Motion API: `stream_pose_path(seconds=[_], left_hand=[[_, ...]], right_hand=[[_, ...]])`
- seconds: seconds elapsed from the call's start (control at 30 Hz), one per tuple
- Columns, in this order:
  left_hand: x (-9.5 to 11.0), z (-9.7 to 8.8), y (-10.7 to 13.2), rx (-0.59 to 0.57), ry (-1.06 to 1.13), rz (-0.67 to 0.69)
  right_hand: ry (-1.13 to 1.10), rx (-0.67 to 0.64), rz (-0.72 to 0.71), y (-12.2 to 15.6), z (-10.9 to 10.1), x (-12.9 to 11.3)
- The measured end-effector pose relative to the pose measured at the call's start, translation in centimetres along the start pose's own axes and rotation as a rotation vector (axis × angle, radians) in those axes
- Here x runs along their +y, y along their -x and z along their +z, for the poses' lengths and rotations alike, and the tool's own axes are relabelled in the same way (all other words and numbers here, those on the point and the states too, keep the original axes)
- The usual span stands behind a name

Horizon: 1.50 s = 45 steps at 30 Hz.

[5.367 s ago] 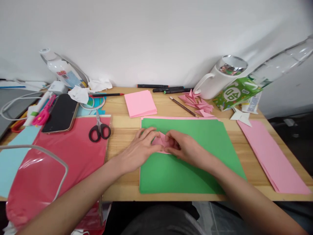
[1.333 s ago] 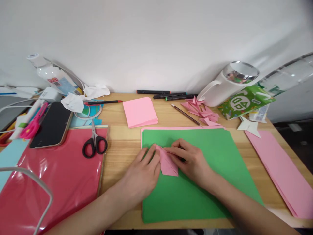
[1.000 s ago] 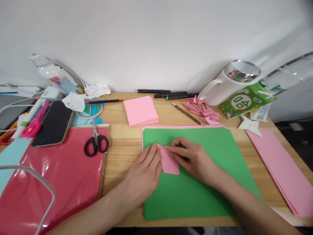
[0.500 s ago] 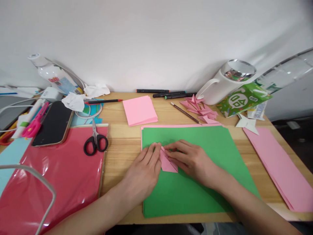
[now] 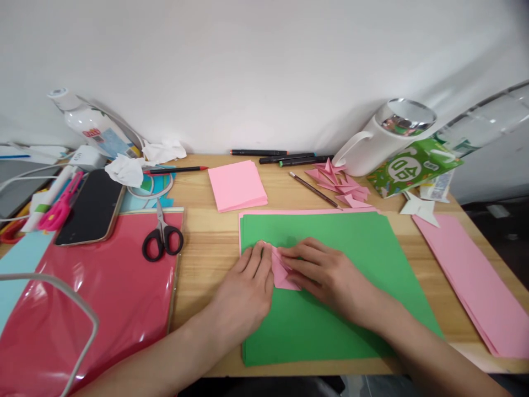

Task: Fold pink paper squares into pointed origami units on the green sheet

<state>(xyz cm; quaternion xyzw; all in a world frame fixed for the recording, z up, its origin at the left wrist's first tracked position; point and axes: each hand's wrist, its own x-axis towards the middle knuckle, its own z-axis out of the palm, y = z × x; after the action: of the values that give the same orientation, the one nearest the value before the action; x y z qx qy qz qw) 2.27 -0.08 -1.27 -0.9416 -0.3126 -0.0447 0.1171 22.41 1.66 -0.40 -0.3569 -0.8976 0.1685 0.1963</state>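
Note:
A small piece of folded pink paper lies on a stack of green paper. My left hand holds down its left side, the fingers close together and covering that part. From the right, the fingertips of my right hand are closed on the paper's right edge, pressing a slanting fold. The paper's far corner shows just beyond my left fingertips.
Beyond the green sheets are a pink square stack, a pencil and folded pink pieces. A white mug stands behind. Scissors lie on a red packet at left; pink strips are at right.
My right fingers have shifted slightly on the pink paper, and its lower right part now looks more folded. My left hand stays in nearly the same place.

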Motion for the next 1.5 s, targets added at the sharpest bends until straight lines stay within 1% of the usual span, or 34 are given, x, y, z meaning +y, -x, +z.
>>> stream_pose_path(seconds=[0.1, 0.33, 0.43, 0.53, 0.7, 1.27, 1.37, 1.5], left_hand=[[0.03, 0.04, 0.05, 0.000, -0.016, 0.005], [0.01, -0.10, 0.19, -0.032, 0.055, 0.006], [0.02, -0.12, 0.17, -0.024, 0.061, 0.003], [0.06, -0.14, 0.12, -0.003, 0.074, 0.000], [-0.04, -0.23, 0.06, -0.029, 0.077, 0.012], [0.11, -0.45, 0.03, -0.018, 0.056, 0.021], [0.08, -0.36, -0.04, -0.020, 0.063, 0.027], [0.12, -0.04, 0.02, 0.006, 0.055, 0.027]], right_hand=[[-0.004, 0.012, -0.020, 0.03, -0.11, 0.03], [0.024, -0.048, -0.031, 0.08, -0.34, -0.62], [0.003, -0.069, -0.026, 0.12, -0.34, -0.61], [-0.015, -0.068, -0.028, 0.15, -0.30, -0.46], [-0.043, -0.072, -0.029, 0.04, -0.35, -0.35], [-0.050, -0.064, -0.038, -0.14, -0.63, -0.39], [-0.039, -0.059, -0.042, -0.17, -0.67, -0.43], [-0.037, -0.051, -0.050, -0.18, -0.59, -0.41]])
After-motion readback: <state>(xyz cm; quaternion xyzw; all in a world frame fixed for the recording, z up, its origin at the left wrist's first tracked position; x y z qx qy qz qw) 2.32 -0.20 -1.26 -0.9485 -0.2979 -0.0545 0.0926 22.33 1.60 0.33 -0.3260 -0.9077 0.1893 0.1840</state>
